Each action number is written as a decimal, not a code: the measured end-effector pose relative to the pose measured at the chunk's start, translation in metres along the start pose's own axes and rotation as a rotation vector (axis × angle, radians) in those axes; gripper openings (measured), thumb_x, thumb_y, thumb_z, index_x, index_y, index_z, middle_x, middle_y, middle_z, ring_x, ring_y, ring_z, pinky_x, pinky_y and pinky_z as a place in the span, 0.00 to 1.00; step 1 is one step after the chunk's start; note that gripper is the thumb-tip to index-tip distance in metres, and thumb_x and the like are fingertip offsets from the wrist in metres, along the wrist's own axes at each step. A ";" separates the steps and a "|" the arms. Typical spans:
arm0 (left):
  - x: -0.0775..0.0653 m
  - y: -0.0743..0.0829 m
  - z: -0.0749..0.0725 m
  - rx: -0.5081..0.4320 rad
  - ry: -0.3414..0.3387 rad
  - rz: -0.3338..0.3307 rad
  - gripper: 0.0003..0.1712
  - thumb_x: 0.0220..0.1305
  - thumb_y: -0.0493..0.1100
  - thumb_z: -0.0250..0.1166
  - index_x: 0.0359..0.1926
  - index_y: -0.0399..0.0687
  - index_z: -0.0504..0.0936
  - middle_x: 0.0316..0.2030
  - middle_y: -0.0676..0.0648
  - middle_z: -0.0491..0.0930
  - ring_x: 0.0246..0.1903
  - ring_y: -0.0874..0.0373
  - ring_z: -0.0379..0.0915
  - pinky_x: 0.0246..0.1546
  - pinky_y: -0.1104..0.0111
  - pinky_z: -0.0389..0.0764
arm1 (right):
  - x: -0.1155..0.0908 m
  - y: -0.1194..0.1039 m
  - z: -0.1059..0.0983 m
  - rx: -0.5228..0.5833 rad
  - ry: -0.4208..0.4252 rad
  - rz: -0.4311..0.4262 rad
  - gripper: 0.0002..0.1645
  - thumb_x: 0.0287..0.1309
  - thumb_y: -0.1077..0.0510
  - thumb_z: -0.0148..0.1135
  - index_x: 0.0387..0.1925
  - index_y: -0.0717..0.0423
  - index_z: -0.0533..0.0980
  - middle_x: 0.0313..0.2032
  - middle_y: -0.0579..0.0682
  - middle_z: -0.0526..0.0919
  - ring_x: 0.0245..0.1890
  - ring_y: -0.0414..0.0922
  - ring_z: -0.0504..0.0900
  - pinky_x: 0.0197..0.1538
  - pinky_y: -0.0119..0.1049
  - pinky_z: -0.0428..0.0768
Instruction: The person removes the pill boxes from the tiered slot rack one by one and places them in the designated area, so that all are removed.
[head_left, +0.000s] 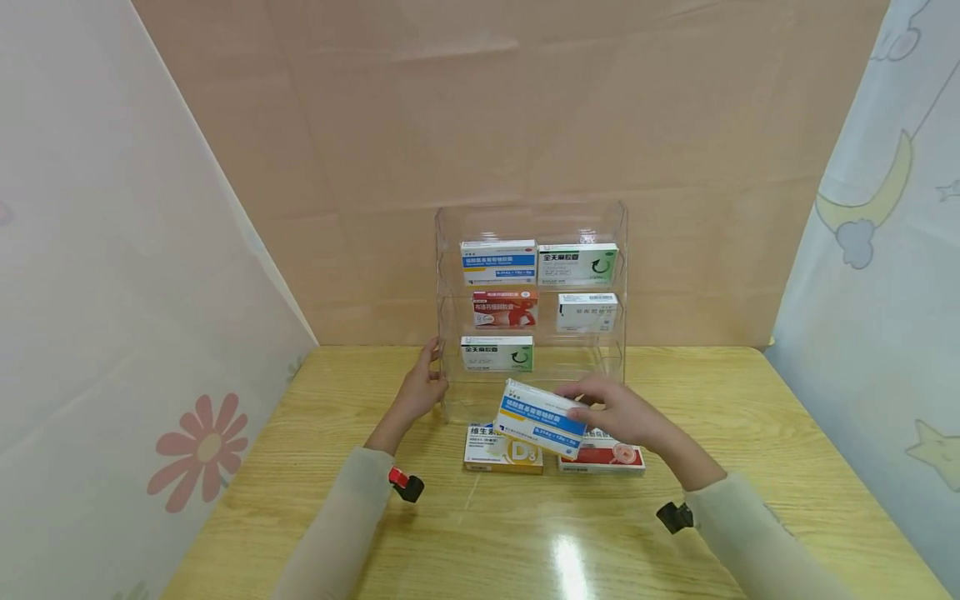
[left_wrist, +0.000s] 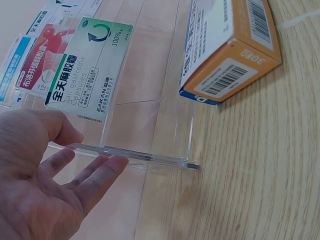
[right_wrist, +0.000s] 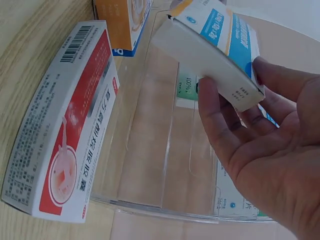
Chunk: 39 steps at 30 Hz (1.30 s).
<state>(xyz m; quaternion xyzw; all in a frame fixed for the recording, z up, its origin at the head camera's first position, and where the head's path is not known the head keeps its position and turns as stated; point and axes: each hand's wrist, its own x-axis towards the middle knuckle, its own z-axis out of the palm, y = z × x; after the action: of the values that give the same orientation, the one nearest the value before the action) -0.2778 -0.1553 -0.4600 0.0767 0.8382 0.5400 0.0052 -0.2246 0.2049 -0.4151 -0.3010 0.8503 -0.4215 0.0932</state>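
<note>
A clear acrylic display rack (head_left: 576, 360) stands against the back wall, with medicine boxes on its tiers. My left hand (head_left: 422, 385) grips its left side panel, thumb on one face and fingers on the other. In front of the rack's lower right, my right hand (head_left: 618, 410) holds a blue, white and yellow medicine box (head_left: 542, 419), tilted, between thumb and fingers. A green and white capsule box (left_wrist: 90, 70) sits on the left of the lower filled tier, near my left thumb. The right of that tier holds no box.
On the table before the rack lie an orange and white vitamin D3 box (head_left: 502, 454) and a red and white medicine box (right_wrist: 65, 125), partly behind the held box. Upper tiers carry a red box (head_left: 505, 310), a white box (head_left: 587, 313) and others. Printed curtains (head_left: 862, 250) hang at both sides.
</note>
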 end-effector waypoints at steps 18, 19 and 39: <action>-0.001 0.001 0.001 -0.004 -0.006 0.005 0.47 0.68 0.28 0.54 0.81 0.55 0.46 0.75 0.34 0.58 0.59 0.33 0.72 0.36 0.64 0.82 | 0.003 -0.004 0.022 0.148 -0.118 0.077 0.20 0.72 0.53 0.59 0.61 0.53 0.78 0.50 0.52 0.83 0.45 0.49 0.81 0.44 0.48 0.86; 0.000 0.000 0.001 -0.002 -0.005 0.003 0.47 0.68 0.28 0.55 0.81 0.56 0.46 0.75 0.34 0.58 0.59 0.33 0.73 0.36 0.64 0.82 | 0.002 -0.004 0.023 0.130 -0.121 0.073 0.20 0.72 0.52 0.59 0.61 0.52 0.78 0.50 0.51 0.83 0.45 0.49 0.81 0.44 0.45 0.86; 0.001 -0.001 -0.001 0.014 -0.010 -0.005 0.47 0.68 0.30 0.55 0.81 0.60 0.47 0.75 0.37 0.58 0.61 0.40 0.73 0.40 0.62 0.83 | -0.003 -0.001 0.058 0.237 -0.248 0.145 0.19 0.71 0.55 0.59 0.59 0.54 0.79 0.56 0.57 0.80 0.45 0.48 0.83 0.44 0.52 0.86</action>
<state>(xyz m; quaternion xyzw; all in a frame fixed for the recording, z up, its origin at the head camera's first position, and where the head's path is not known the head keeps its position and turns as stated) -0.2788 -0.1565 -0.4609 0.0773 0.8422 0.5335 0.0102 -0.1983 0.1677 -0.4511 -0.2756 0.7962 -0.4704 0.2622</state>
